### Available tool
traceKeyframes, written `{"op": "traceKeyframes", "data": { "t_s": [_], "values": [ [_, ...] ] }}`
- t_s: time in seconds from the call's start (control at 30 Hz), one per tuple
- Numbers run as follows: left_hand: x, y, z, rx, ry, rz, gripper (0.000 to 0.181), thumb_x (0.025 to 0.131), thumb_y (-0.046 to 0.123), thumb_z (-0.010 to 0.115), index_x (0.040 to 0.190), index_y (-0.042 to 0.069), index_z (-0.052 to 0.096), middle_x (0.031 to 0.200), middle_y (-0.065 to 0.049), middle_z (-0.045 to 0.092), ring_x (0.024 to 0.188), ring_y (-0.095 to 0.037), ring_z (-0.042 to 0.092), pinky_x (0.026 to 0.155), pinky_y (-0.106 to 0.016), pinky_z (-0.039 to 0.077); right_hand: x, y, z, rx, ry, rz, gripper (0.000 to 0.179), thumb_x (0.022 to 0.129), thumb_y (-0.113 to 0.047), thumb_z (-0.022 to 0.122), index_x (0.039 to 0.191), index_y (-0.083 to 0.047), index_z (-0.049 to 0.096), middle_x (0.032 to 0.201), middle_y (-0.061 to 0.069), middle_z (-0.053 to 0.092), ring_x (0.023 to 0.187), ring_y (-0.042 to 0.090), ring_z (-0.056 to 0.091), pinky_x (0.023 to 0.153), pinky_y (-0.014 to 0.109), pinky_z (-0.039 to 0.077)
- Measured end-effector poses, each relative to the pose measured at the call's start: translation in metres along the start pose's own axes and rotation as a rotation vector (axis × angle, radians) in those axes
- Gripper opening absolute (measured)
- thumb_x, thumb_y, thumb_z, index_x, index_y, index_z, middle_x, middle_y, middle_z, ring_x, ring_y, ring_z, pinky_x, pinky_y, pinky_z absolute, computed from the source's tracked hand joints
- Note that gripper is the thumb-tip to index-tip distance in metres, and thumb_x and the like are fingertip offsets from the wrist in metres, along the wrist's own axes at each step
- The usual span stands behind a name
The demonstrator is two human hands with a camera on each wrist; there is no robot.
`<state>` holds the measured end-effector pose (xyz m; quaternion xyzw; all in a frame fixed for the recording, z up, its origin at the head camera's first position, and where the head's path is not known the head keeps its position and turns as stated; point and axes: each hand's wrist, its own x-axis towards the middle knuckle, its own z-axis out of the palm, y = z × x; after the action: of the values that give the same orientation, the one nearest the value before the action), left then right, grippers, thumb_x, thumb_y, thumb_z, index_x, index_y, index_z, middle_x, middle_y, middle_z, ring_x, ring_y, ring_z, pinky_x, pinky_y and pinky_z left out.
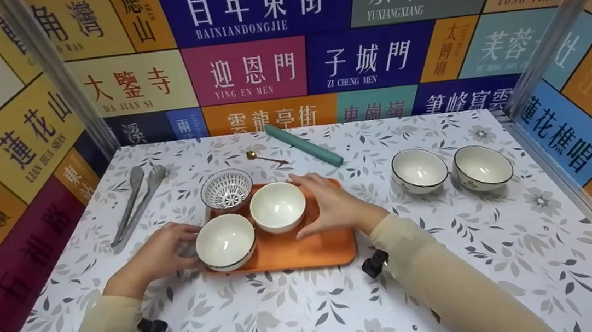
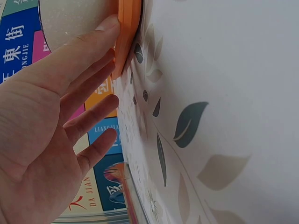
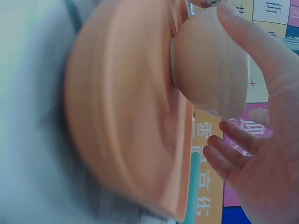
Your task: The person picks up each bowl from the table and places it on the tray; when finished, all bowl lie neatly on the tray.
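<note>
An orange tray carries three bowls on its left and middle part. My left hand is beside the front-left white bowl, fingers spread; in the left wrist view its thumb tip lies at the tray's edge. My right hand is on the right of the plain white bowl, thumb and fingers apart around its side. In the right wrist view that bowl sits upright on the tray, the thumb tip overlapping it near the top. Behind them stands a black-patterned bowl.
Grey tongs lie at the left. A small gold spoon and a green stick lie behind the tray. Two white bowls, one beside the other, stand at the right. Sign-covered panels border the table at the back and sides.
</note>
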<state>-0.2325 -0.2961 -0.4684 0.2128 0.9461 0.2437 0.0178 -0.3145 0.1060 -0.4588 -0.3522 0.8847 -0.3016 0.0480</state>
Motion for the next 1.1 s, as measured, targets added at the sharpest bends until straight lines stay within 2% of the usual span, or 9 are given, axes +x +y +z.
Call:
{"op": "traceKeyframes", "data": {
  "t_s": [0.13, 0.4, 0.43, 0.7, 0.83, 1.1],
  "values": [
    [-0.002, -0.001, 0.001, -0.005, -0.002, -0.003, 0.051, 0.072, 0.013, 0.087, 0.120, 0.001, 0.076, 0.131, -0.016, 0.070, 0.124, -0.041, 0.059, 0.108, -0.060, 0.046, -0.014, 0.005, -0.008, -0.016, -0.010, 0.038, 0.118, 0.065, -0.049, 0.096, 0.163, -0.030, 0.032, 0.155, 0.005, 0.040, 0.143, 0.027, 0.042, 0.118, 0.054, 0.041],
    [-0.002, -0.002, -0.002, -0.008, 0.008, 0.006, 0.053, 0.071, 0.015, 0.089, 0.120, 0.001, 0.076, 0.131, -0.016, 0.070, 0.124, -0.042, 0.059, 0.109, -0.062, 0.045, -0.037, 0.025, -0.021, -0.028, 0.072, 0.082, 0.095, 0.077, -0.042, 0.090, 0.157, -0.019, 0.044, 0.161, 0.006, 0.038, 0.150, 0.029, 0.034, 0.122, 0.054, 0.035],
    [-0.001, -0.002, -0.001, -0.012, 0.005, 0.006, 0.054, 0.071, 0.015, 0.090, 0.120, 0.001, 0.075, 0.131, -0.016, 0.070, 0.124, -0.042, 0.059, 0.109, -0.062, 0.045, -0.041, 0.027, -0.023, -0.034, 0.079, 0.081, 0.092, 0.079, -0.041, 0.090, 0.156, -0.018, 0.046, 0.160, 0.007, 0.039, 0.150, 0.029, 0.034, 0.123, 0.055, 0.033],
    [-0.003, 0.000, 0.000, -0.019, 0.004, -0.008, 0.054, 0.070, 0.015, 0.090, 0.121, 0.002, 0.075, 0.131, -0.015, 0.070, 0.123, -0.040, 0.059, 0.109, -0.062, 0.045, -0.065, 0.043, -0.046, -0.151, 0.158, 0.058, 0.070, 0.084, -0.033, 0.086, 0.146, -0.015, 0.059, 0.155, 0.007, 0.048, 0.144, 0.029, 0.041, 0.121, 0.051, 0.038],
    [-0.001, 0.002, -0.002, -0.008, 0.001, -0.006, 0.054, 0.071, 0.018, 0.091, 0.120, 0.002, 0.076, 0.131, -0.015, 0.070, 0.123, -0.040, 0.058, 0.107, -0.062, 0.046, -0.078, 0.054, -0.062, -0.207, 0.203, 0.054, 0.067, 0.085, -0.033, 0.085, 0.144, -0.012, 0.060, 0.154, 0.010, 0.048, 0.144, 0.032, 0.041, 0.120, 0.054, 0.039],
    [0.000, 0.002, -0.002, -0.002, -0.014, -0.012, 0.056, 0.070, 0.020, 0.091, 0.121, 0.001, 0.076, 0.131, -0.015, 0.070, 0.124, -0.040, 0.058, 0.108, -0.061, 0.045, -0.102, 0.077, -0.089, -0.260, 0.291, 0.108, 0.077, 0.082, -0.032, 0.088, 0.148, -0.008, 0.056, 0.153, 0.016, 0.047, 0.138, 0.038, 0.042, 0.114, 0.059, 0.040]
  ]
}}
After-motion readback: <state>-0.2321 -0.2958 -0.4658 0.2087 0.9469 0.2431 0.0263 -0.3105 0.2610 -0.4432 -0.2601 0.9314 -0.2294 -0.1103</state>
